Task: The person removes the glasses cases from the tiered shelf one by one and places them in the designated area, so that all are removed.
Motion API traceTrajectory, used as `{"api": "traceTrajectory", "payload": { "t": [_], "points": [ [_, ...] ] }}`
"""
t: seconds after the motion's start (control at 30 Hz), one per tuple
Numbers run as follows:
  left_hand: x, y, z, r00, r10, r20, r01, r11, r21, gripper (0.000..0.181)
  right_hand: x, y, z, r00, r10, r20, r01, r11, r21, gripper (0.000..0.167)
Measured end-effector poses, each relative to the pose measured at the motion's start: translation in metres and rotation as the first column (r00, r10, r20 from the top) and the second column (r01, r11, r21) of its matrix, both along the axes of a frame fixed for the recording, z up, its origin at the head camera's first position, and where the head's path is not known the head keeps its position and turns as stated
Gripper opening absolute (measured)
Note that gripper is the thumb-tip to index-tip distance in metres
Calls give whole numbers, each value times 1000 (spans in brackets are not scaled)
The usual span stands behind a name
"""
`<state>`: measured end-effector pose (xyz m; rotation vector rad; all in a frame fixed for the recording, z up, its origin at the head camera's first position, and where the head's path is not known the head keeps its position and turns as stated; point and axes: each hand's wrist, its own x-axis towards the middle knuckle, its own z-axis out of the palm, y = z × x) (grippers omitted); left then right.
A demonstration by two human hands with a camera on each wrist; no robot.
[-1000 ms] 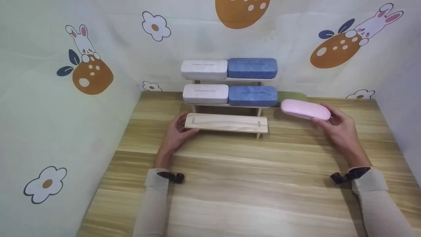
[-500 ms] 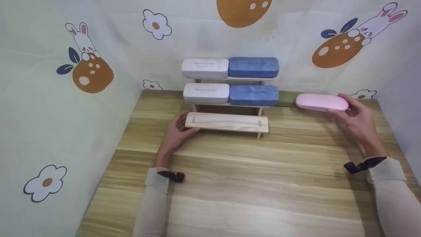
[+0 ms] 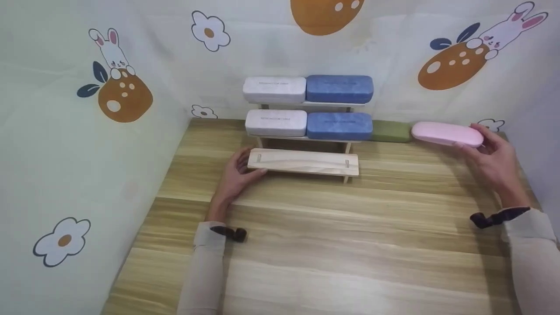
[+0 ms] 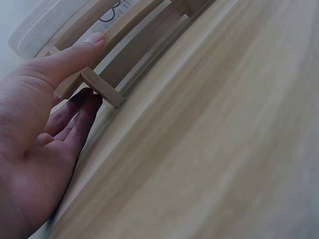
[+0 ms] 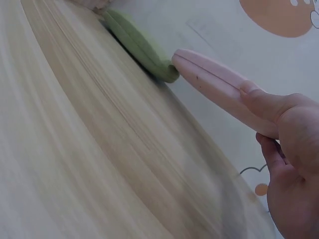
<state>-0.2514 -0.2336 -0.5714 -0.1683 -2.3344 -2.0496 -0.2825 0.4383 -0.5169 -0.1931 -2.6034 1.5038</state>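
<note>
Holding stand (image 3: 302, 162) in left hand (image 3: 236, 177), pink case (image 3: 444, 133) in right hand (image 3: 496, 164) near surface's (image 3: 350, 240) far-right corner. Note front-left leg (image 4: 103, 88), left wrist view only.

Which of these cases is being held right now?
The pink case, pinched near one end by the right hand; no hand touches the green case, white cases or blue cases.

We've a rack (image 3: 302, 139) on the table (image 3: 350, 245), wall (image 3: 271, 52) behind. Up top, the upper L case (image 3: 274, 89) touches the upper R case (image 3: 340, 89); a step down & nearer us, the mid L case (image 3: 276, 123) touches the mid R case (image 3: 340, 126) (same pairing). The front shelf (image 3: 302, 162) is lowest, w/ the L hand (image 3: 239, 173) on its L end. R of the rack, the low case (image 3: 391, 131) lies on the table; just R of that is the end case (image 3: 446, 133), its R end in the R hand (image 3: 494, 161).
</note>
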Motion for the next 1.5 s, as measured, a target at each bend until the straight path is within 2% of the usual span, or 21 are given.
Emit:
{"api": "traceTrajectory", "payload": {
  "t": [0.23, 0.33, 0.5, 0.7, 0.87, 0.93, 1.1, 1.5],
  "points": [
    [0, 0, 2, 1000, 0, -10, 0, 1000, 25, 86, -2, 6, -8, 993, -45, 111, 48, 999, -20, 81],
    [0, 0, 2, 1000, 1, -9, -1, 1000, 28, 86, -4, 7, -13, 992, -48, 117, 51, 998, -29, 82],
    [0, 0, 2, 1000, 2, 3, -2, 1000, 15, 86, -5, 12, -20, 996, -29, 82, 30, 1000, -3, 76],
    [0, 1, 3, 1000, 10, -3, -10, 1000, 3, 86, -9, 19, -24, 990, 0, 138, -11, 997, 79, 86],
    [-1, 0, 2, 1000, 0, -26, 0, 1000, 11, 83, -13, 18, -24, 994, 52, 94, -69, 980, 186, 86],
    [-1, 0, 2, 999, -7, -32, 7, 1000, 15, 82, -15, 17, -23, 996, 62, 71, -75, 977, 201, 82],
    [0, 1, 2, 1000, -2, -30, 3, 1000, 6, 83, -19, 11, -21, 996, 53, 77, -67, 980, 188, 78],
    [0, 1, 0, 1000, 2, -29, -2, 1000, -12, 85, -33, 5, -24, 994, 107, 14, -106, 948, 299, 68]
  ]
}}
